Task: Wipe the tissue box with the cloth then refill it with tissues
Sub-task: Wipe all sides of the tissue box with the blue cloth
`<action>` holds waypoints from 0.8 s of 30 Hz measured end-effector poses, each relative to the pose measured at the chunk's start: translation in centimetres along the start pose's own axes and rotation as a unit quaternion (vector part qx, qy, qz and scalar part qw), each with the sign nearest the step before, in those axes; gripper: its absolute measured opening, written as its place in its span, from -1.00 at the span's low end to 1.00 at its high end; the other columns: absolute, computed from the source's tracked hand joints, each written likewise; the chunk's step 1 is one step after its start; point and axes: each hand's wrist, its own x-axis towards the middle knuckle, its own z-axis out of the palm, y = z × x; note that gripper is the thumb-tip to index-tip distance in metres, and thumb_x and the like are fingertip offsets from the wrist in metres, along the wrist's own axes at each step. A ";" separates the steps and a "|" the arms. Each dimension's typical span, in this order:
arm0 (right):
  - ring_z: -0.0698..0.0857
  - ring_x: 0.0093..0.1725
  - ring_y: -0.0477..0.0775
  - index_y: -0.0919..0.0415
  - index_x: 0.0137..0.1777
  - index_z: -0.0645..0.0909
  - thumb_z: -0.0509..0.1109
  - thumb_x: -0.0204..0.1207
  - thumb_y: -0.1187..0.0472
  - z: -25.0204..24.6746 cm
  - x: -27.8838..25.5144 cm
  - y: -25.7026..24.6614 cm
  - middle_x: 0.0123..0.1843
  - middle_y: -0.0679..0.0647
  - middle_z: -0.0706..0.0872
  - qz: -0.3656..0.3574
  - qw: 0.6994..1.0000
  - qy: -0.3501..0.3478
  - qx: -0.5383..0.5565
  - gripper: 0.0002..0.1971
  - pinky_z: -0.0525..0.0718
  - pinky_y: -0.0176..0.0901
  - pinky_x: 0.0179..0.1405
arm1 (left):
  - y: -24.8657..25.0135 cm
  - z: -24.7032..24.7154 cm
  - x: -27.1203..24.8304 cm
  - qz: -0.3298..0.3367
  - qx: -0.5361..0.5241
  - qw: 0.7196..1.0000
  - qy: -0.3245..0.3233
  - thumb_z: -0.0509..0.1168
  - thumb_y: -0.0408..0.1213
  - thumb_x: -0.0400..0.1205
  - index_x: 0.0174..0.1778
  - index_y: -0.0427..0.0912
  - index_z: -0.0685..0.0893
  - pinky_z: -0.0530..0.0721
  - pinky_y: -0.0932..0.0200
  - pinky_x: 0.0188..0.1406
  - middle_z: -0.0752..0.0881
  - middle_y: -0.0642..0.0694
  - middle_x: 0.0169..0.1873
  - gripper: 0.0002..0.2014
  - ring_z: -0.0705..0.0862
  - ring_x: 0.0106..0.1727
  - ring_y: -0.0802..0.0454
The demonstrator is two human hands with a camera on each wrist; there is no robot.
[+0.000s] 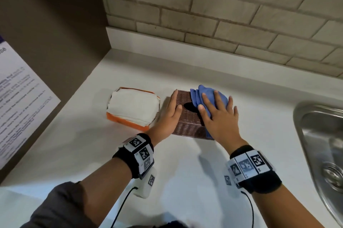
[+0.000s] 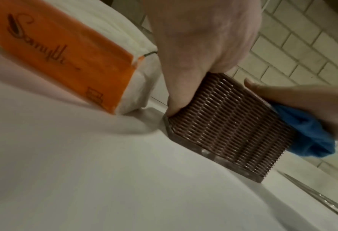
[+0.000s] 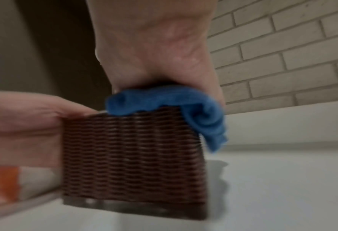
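A brown woven tissue box [image 1: 187, 121] stands on the white counter [image 1: 167, 168], its dark top opening partly showing. On its top right lies a folded blue cloth [image 1: 206, 95], one end hanging over the right edge. My right hand [image 1: 219, 114] presses flat on the cloth with fingers spread straight. My left hand [image 1: 171, 112] steadies the box's left side, fingers straight along it and thumb on top. The wrist views show the box [image 2: 229, 125] [image 3: 132, 156] and the cloth [image 2: 310, 132] [image 3: 203, 112]. An opened orange pack of white tissues [image 1: 132, 108] lies just left of the box.
A steel sink [image 1: 319, 134] is set into the counter at the right. A brick-tile wall [image 1: 222, 23] runs behind the box. A brown side panel with a printed sheet [image 1: 18, 101] closes off the left.
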 end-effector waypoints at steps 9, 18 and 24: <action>0.01 0.70 0.24 -0.30 0.62 0.15 -0.25 0.59 -0.28 -0.2 1.9 0.3 0.72 -0.03 0.12 -0.048 0.999 -0.008 0.005 -0.41 0.23 0.26 0.59 | -1.9 0.6 0.6 0.013 -0.037 0.999 0.001 0.00 0.29 0.62 0.63 0.43 0.00 0.30 -0.20 0.66 0.31 -0.03 0.64 -0.38 0.30 0.66 0.06; -0.05 0.72 0.04 -0.33 0.61 0.14 -0.12 0.70 -0.20 -0.5 1.8 0.0 0.71 -0.19 0.10 -0.102 0.994 -0.037 0.024 -0.53 0.06 0.17 0.66 | -2.0 0.4 1.1 0.025 -0.047 0.999 -0.003 -0.01 0.24 0.62 0.70 0.26 0.01 0.31 -0.15 0.66 0.35 -0.02 0.56 -0.31 0.33 0.61 0.11; -0.13 0.72 0.07 -0.14 0.66 0.11 -0.33 0.56 -0.13 -0.7 0.7 -2.9 0.74 -0.08 0.02 -0.077 0.996 -0.048 0.024 -0.35 -0.10 0.14 0.67 | -2.5 0.9 1.1 0.018 -0.073 0.997 0.002 0.02 0.27 0.62 0.67 0.39 0.02 0.32 -0.15 0.67 0.35 0.27 0.48 -0.35 0.32 0.59 0.23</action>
